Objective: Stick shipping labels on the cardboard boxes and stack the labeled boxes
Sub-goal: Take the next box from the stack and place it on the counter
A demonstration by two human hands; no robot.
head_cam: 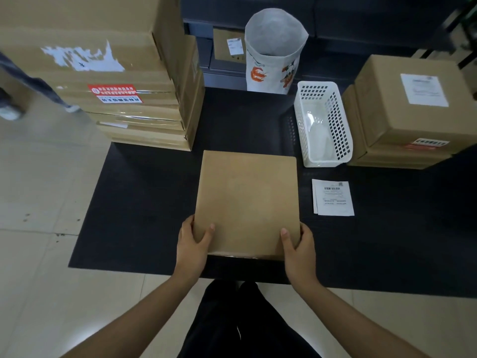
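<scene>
- The left hand (194, 244) is gripping the near left corner of a plain cardboard box (247, 202), thumb lying on its top face.
- The right hand (298, 248) is gripping the near right corner the same way.
- The box is sitting flat on a black mat (144, 202), its top bare of any label.
- Shipping labels (333, 197) are lying on the mat just right of the box.
- A white basket (322, 125) is standing beyond them, beside a stack of labeled boxes (405, 112).
- A taller box stack (103, 73) is standing at the far left, and a white bag (273, 52) is standing open behind.
</scene>
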